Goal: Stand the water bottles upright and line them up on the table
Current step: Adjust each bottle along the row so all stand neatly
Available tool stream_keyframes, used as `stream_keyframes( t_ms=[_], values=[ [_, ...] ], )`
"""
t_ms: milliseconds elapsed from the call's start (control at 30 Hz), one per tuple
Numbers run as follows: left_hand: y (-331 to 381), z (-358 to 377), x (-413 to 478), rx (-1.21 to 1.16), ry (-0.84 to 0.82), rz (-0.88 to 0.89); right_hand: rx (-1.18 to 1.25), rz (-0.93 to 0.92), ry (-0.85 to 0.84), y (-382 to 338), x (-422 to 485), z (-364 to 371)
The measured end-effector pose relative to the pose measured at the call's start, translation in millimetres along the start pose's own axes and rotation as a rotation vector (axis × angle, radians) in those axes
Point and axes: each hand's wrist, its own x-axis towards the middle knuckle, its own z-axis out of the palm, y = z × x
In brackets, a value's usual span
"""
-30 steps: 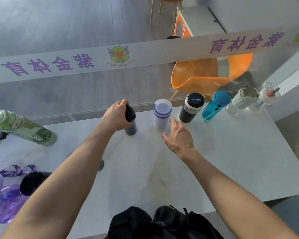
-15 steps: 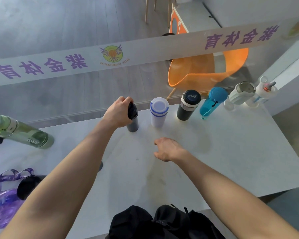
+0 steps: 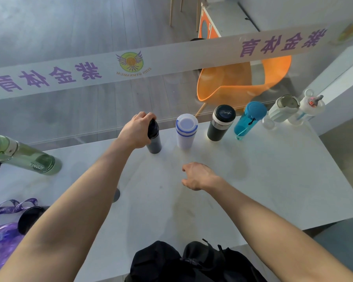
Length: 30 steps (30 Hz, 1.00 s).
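Note:
My left hand (image 3: 136, 130) grips the black cap of a dark grey bottle (image 3: 155, 142) that stands upright at the left end of a row along the far edge of the white table (image 3: 273, 180). To its right stand a white bottle with blue rings (image 3: 186, 133), a black flask (image 3: 220, 123), a blue bottle (image 3: 249, 120), a pale grey-green bottle (image 3: 281, 109) and a white bottle with a figure lid (image 3: 308, 106). My right hand (image 3: 198, 176) hovers over the table's middle, holding nothing. A green bottle (image 3: 22, 155) lies on its side at the left.
A purple bottle with a strap (image 3: 2, 239) lies at the near left corner beside a black lid (image 3: 30, 218). A black bag (image 3: 192, 263) sits at the near edge. Behind the table runs a glass wall with a banner (image 3: 130, 62); an orange chair (image 3: 243, 82) is beyond it.
My right hand has drawn back from the white bottle toward the middle of the table. My left hand has kept its grip on the dark grey bottle in the row.

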Motion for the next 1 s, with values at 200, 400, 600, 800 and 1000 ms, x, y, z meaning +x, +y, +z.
stream_keyframes(
  t_ms=[200, 400, 600, 800, 1000],
  values=[
    [0, -2, 0, 0.008, -0.005, 0.013, -0.003, -0.005, -0.001, -4, -1, 0],
    [5, -6, -2, -0.020, -0.017, 0.004, -0.003, -0.004, -0.011, -7, -4, 1],
    [7, -6, -5, -0.050, -0.012, -0.020, -0.008, 0.003, -0.009, -11, -8, -1],
    [10, -6, -12, -0.032, -0.040, -0.042, -0.003, 0.009, -0.001, -15, -13, -1],
    [12, -20, -28, 0.019, -0.033, -0.029, -0.040, -0.006, -0.003, -21, -17, -2]
  ],
)
